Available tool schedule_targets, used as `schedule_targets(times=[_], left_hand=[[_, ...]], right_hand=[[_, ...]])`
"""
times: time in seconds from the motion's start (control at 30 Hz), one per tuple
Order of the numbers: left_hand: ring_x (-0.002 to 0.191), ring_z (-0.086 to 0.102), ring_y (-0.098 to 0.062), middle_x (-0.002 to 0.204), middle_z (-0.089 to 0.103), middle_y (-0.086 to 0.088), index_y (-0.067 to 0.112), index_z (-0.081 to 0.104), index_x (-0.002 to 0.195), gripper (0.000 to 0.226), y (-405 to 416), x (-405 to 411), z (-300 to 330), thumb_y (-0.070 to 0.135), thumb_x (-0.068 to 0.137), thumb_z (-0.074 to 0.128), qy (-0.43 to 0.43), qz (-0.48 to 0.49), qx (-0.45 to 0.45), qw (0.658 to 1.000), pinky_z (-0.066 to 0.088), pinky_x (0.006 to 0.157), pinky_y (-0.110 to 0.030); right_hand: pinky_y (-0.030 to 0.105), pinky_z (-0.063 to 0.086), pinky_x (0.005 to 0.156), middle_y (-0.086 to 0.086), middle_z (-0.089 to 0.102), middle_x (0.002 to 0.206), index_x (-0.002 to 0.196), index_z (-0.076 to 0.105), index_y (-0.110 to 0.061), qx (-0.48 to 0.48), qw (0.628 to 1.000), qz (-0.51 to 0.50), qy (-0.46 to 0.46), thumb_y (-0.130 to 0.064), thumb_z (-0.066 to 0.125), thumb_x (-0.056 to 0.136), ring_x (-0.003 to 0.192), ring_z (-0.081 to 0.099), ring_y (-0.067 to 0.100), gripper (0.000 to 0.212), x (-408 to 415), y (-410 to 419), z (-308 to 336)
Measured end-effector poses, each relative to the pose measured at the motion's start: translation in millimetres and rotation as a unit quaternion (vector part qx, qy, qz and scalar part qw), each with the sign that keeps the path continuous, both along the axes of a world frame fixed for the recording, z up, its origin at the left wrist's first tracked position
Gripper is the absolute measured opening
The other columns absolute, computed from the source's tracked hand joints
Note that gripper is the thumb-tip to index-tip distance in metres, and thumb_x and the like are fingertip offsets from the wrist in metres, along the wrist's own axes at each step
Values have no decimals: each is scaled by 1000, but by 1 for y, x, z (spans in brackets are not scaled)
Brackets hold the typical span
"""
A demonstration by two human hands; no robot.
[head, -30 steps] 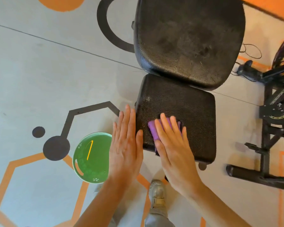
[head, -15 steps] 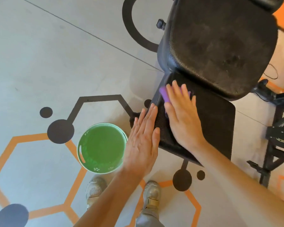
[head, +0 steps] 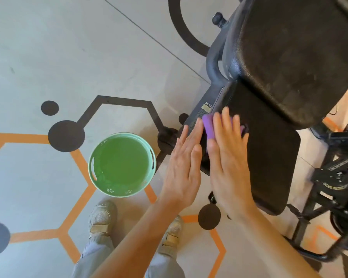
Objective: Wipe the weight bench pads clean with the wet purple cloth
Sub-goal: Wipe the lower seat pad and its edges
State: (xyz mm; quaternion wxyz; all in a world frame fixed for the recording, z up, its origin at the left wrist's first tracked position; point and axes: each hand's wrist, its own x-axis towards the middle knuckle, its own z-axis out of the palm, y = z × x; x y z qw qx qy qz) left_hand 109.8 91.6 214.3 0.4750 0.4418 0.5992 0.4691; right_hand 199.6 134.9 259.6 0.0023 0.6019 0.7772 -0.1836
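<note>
The purple cloth (head: 209,127) lies flattened on the seat pad (head: 269,149) near its left edge under the right hand (head: 229,157), fingers straight and slightly spread, looking limp and wet, best handled by palm pressure, while the flat left hand (head: 184,163) rests alongside.

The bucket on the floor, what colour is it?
Mint green bucket, holding green liquid; head view.

Pebbled black bench pads (head: 275,149) look like matt vinyl; purple cloth (head: 209,127) soft; green basin (head: 122,164) seemingly smooth plastic.
</note>
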Motion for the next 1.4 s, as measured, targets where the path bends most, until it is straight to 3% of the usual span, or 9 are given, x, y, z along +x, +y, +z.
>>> schedule_targets(times=[0.1, 0.17, 0.27, 0.43, 0.6, 0.8, 1.0, 1.17, 1.4], left_hand=[[148, 11, 8, 154, 25, 19, 21, 22, 149, 44, 1, 0, 2, 14, 106, 21, -14, 18, 19, 1000, 16, 124, -39], [146, 10, 13, 153, 24, 22, 18, 22, 150, 45, 1, 0, 3, 12, 106, 22, -11, 18, 23, 999, 15, 124, -36], [149, 7, 7, 156, 22, 24, 24, 22, 152, 46, 0, 0, 2, 20, 107, 21, -9, 0, 6, 1000, 12, 125, -30], [152, 8, -2, 160, 25, 19, 29, 22, 154, 51, -2, -1, -1, 36, 104, 16, 0, -11, -29, 1000, 13, 125, -26], [151, 7, 0, 161, 22, 22, 30, 22, 156, 51, -2, -3, 2, 36, 106, 16, 33, -28, -45, 998, 9, 122, -17], [152, 15, -6, 161, 25, 16, 21, 23, 156, 56, -2, -7, 5, 39, 103, 15, 56, -44, -51, 996, 18, 125, -39], [151, 6, 3, 163, 13, 16, 27, 18, 156, 55, 1, -12, 17, 42, 102, 18, 179, -28, -47, 982, 12, 126, -35], [154, 2, -13, 166, 12, 3, 19, 26, 155, 55, 8, 3, 32, 23, 102, 38, 310, -103, 36, 944, 2, 126, -36], [155, 4, -18, 165, 16, -3, 14, 34, 152, 51, 28, 47, 52, 17, 101, 39, 355, -143, 77, 921, 0, 126, -37]], right_hand=[[41, -1, 124, -13, 0, 163, 151, -3, -41, -34, 997, 53, 40, -38, 14, 104, 151, -6, 12, 50, 17, -42, 11], [47, 4, 124, -7, 5, 164, 153, 6, -33, -5, 999, 31, 8, -37, 11, 103, 151, -5, 14, 50, 6, 1, 1], [50, 6, 123, 1, 6, 164, 154, 16, -22, 24, 999, -10, -31, -36, 10, 103, 151, -4, 19, 54, -11, 37, -5], [51, 17, 120, -2, 15, 163, 153, 15, -23, 12, 1000, 8, -12, -30, 21, 104, 151, 6, 18, 51, 32, -67, 12], [47, 9, 124, 1, 11, 163, 154, 14, -19, 24, 997, -80, 7, -33, 14, 104, 151, 1, 17, 52, 10, 26, -2], [40, 9, 124, -6, 12, 163, 154, 18, -22, -4, 999, -45, 3, -34, 16, 105, 151, 2, 12, 51, 43, -47, 12], [47, 13, 123, 7, 21, 161, 151, 26, -13, 13, 993, -110, 44, -18, 32, 105, 151, 11, 23, 47, 39, 42, 4], [34, 14, 122, 11, 33, 155, 146, 38, -6, 43, 982, -115, 145, 1, 42, 100, 147, 18, 20, 47, 62, 22, 10], [43, 21, 120, 5, 39, 151, 140, 46, -8, 97, 975, -63, 188, -22, 42, 96, 145, 29, 24, 46, 90, -18, -7]])
